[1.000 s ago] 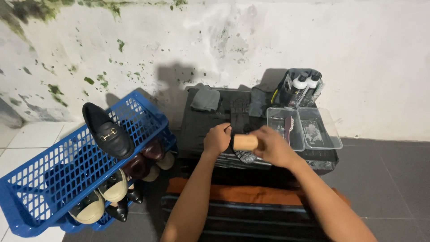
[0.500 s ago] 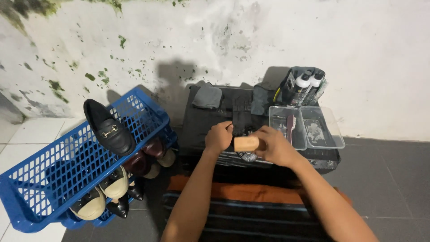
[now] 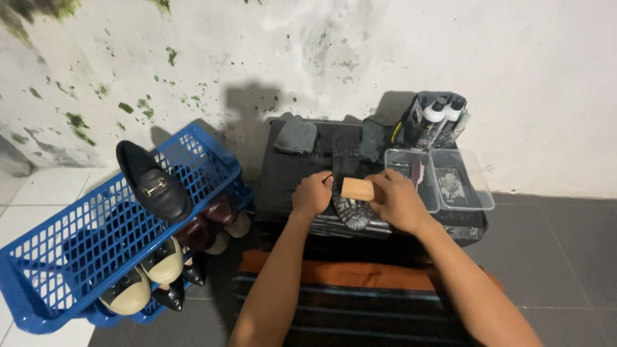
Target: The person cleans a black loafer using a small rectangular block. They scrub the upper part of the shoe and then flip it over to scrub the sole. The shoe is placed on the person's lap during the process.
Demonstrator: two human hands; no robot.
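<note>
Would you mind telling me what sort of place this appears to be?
Probably a home shoe-cleaning corner on the floor: a blue basket of shoes, bottles by a stained wall, and a wooden brush on a shoe sole.

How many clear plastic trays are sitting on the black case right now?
2. One clear plastic tray sits just past the right hand; the second clear plastic tray lies beside it, further right, near the white-capped bottles. More may be hidden behind the hands.

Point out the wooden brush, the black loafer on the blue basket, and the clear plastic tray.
wooden brush [image 3: 357, 189], head view, on its wooden back.
black loafer [image 3: 153, 182], head view, on its upper near the metal buckle.
clear plastic tray [image 3: 478, 190], head view, on its right rim.
</note>
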